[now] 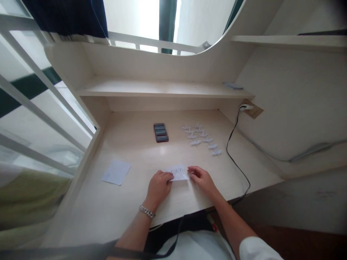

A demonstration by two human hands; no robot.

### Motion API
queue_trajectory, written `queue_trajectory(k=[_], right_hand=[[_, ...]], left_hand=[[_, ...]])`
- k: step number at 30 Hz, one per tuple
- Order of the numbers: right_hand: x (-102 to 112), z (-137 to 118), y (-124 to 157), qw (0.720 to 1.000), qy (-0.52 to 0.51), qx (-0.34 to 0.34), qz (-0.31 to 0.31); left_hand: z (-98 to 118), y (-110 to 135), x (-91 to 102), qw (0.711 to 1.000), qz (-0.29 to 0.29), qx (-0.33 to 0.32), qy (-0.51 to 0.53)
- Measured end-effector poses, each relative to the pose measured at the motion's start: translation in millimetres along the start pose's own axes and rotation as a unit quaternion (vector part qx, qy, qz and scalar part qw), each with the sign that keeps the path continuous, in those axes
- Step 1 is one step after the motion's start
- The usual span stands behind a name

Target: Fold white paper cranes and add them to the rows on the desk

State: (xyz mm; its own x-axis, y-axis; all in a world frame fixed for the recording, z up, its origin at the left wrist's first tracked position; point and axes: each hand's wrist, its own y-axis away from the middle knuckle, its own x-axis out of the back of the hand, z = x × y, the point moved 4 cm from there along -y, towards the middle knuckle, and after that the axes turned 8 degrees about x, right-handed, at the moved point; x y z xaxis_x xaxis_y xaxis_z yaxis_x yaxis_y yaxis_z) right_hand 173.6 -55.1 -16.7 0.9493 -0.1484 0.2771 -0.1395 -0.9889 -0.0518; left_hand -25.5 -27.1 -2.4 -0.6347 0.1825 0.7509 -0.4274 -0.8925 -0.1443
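Two hands are on the paper: your left hand [158,187] is closed over the left end of a printed paper slip [178,172], and your right hand [202,179] pinches its right end with curled fingers. The slip lies flat on a pale wooden desk [130,144], nearer the front edge than the back wall. Measured from the slip, a loose white sheet [116,172] lies to the left, just beyond your left hand. Farther back and to the right, small folded paper cranes [200,136] spread out in loose rows, well apart from your fingers. Straight behind the slip sits a dark stack [161,132], too blurred to identify. To the right, a black cable [233,151] runs down to the front edge, leaving your right hand some room before you reach it. A silver chain bracelet [147,211] circles your left wrist.
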Motion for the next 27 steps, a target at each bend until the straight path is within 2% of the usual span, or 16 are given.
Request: queue_trajectory(k=[3, 5, 9, 19, 27], right_hand=[[-6.4, -11.0, 9.7, 0.985, 0.107, 0.115, -0.065], [-12.6, -15.6, 9.3, 0.972, 0.163, 0.156, -0.072], [-19.5, -14.3, -0.5, 0.961, 0.226, 0.152, -0.049], [-16.9, -12.5, -5.9, 0.959, 0.243, 0.143, -0.036], [-11.6, -13.9, -29.3, 0.958, 0.209, 0.173, -0.094]], left_hand=[[0.7, -0.2, 0.6, 1.000, -0.004, 0.000, -0.009], [0.5, -1.2, 1.3, 1.000, -0.007, 0.001, -0.013], [-0.5, -4.0, 2.3, 1.000, -0.014, -0.005, -0.014], [5.3, -13.9, 0.0, 0.998, 0.011, 0.009, -0.066], [2.9, -16.9, -4.4, 0.995, 0.025, 0.056, -0.079]])
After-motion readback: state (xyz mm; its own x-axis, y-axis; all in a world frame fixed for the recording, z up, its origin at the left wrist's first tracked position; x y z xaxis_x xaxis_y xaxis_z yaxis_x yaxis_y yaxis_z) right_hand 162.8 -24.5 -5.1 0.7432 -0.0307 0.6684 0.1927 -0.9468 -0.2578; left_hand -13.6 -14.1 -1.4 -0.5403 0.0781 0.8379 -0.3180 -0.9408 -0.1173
